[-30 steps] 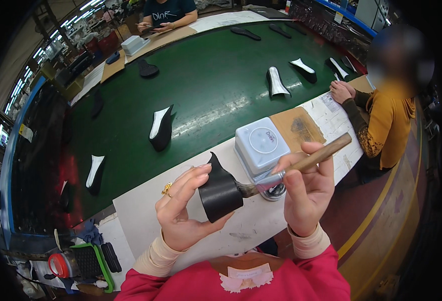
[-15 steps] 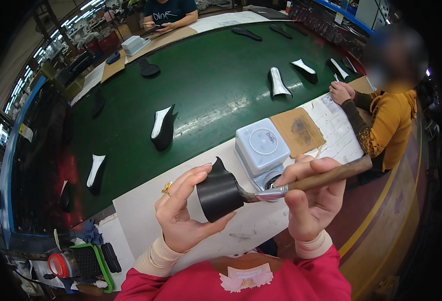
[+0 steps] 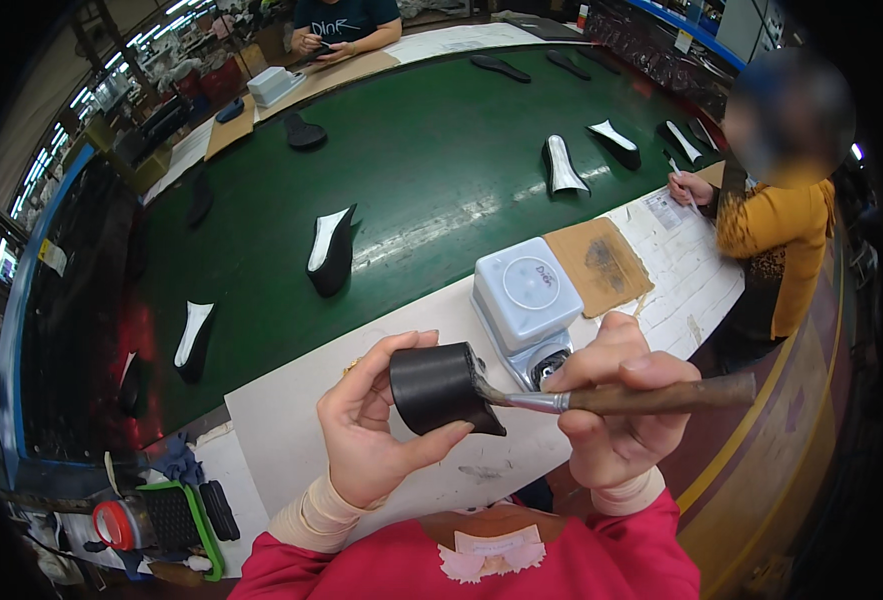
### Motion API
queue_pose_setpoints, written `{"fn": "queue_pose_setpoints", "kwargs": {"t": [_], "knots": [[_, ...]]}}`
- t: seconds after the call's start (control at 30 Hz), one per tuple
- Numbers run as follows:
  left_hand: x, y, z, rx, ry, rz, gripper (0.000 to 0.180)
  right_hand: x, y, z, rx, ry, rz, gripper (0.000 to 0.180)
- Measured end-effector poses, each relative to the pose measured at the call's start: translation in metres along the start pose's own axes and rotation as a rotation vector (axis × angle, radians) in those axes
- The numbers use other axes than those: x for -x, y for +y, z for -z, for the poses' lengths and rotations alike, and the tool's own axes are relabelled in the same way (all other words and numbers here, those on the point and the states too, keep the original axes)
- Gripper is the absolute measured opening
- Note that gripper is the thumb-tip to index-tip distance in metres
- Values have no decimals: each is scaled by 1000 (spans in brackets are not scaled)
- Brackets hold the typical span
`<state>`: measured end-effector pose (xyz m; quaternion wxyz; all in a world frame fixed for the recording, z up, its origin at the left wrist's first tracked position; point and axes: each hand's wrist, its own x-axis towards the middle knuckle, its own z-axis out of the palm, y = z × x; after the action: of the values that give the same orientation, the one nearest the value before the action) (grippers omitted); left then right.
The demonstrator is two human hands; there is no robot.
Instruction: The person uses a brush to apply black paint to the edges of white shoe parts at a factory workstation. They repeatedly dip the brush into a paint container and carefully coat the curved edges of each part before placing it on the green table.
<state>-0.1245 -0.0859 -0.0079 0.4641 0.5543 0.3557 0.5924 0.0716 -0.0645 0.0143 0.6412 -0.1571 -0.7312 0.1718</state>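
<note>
My left hand (image 3: 361, 440) grips a black wedge heel (image 3: 431, 388) between thumb and fingers, lying sideways above the pale sheet on the table. Its pointed tip is at the lower right. In my right hand (image 3: 616, 430) is a paintbrush (image 3: 651, 398) with a wooden handle and metal ferrule, held nearly level. The bristles touch the heel's right-hand edge, where a wet-looking whitish smear shows. Just beyond my right fingers stands a pale blue-grey plastic glue pot (image 3: 527, 290) with a dark round opening at its near end.
A green conveyor belt (image 3: 431, 180) carries several black wedge heels with white tops, such as one (image 3: 331, 250), and dark soles (image 3: 501, 68). Brown card (image 3: 599, 262) lies beside the pot. Two co-workers are at the far and right sides. A green-rimmed tray (image 3: 201, 530) and red-lidded jar (image 3: 113, 527) sit lower left.
The heel has been turned in my left hand, its pointed tip going from top to lower right. The brush has levelled out. The right co-worker's hands have parted, one holding a thin white tool.
</note>
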Motion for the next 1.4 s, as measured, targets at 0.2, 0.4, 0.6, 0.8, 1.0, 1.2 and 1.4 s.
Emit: {"fn": "queue_pose_setpoints", "kwargs": {"t": [0.2, 0.4, 0.6, 0.8, 1.0, 1.2, 1.4], "knots": [[1, -1, 1, 123, -4, 117, 68, -3, -3, 1, 48, -63, -26, 54], [1, 0, 1, 289, 13, 282, 63, -5, -5, 1, 113, -133, -30, 59], [0, 1, 1, 369, 26, 397, 58, -3, -6, -5, 150, -78, -20, 56], [-1, 1, 1, 383, 15, 446, 54, -5, -9, -4, 141, -107, -27, 53], [-2, 1, 2, 418, 0, 463, 51, 1, -10, 1, 150, -155, -20, 49], [0, -21, 20, 526, 50, 473, 42, 32, 0, 25, 66, -55, -298, 36], [6, -69, 37, 817, 59, 808, 55, 81, 40, 53, 267, 257, -730, 33]]}}
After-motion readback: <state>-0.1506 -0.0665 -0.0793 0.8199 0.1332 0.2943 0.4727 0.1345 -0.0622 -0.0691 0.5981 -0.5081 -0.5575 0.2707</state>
